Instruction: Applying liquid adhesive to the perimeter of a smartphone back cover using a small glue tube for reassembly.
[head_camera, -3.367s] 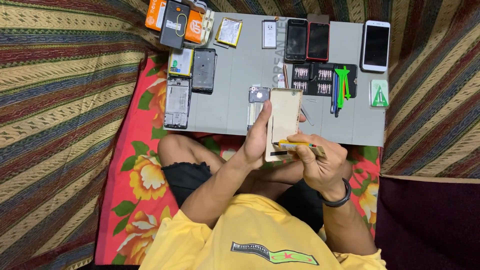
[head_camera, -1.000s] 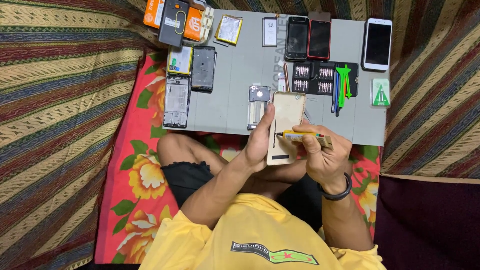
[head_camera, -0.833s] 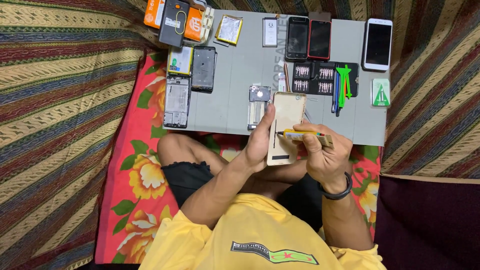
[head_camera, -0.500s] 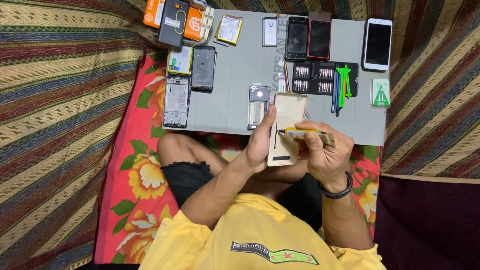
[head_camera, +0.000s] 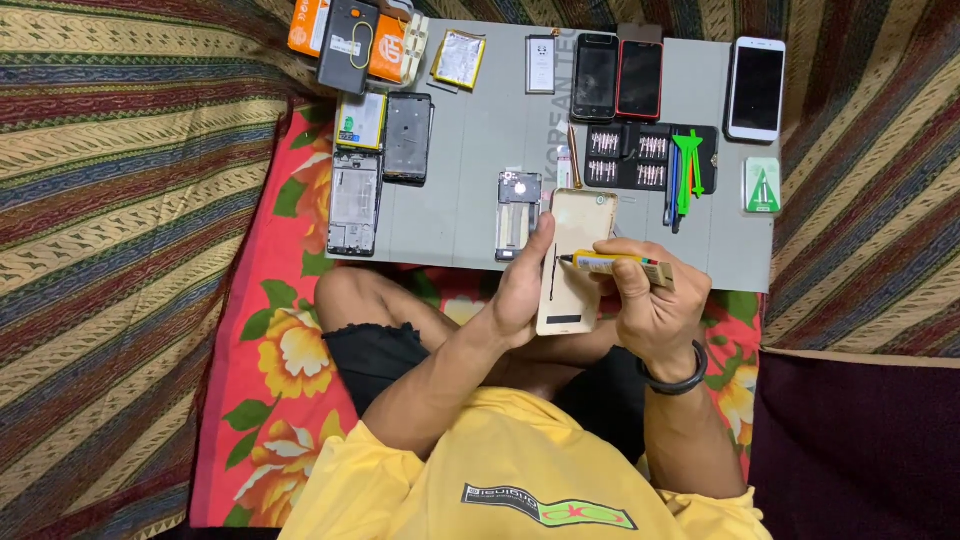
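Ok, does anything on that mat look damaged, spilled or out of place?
Nothing stands out. The left hand steadies a beige phone back cover while the right hand holds a small yellow tube to it. Phones and stripped parts lie in tidy rows on the grey mat.

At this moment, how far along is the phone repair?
Done: several phones lie opened on the mat, and a dark line runs down the back cover. In hand: the left hand steadies the cover while the right hand holds a yellow tube to it. Left: the frame lies apart, unassembled.
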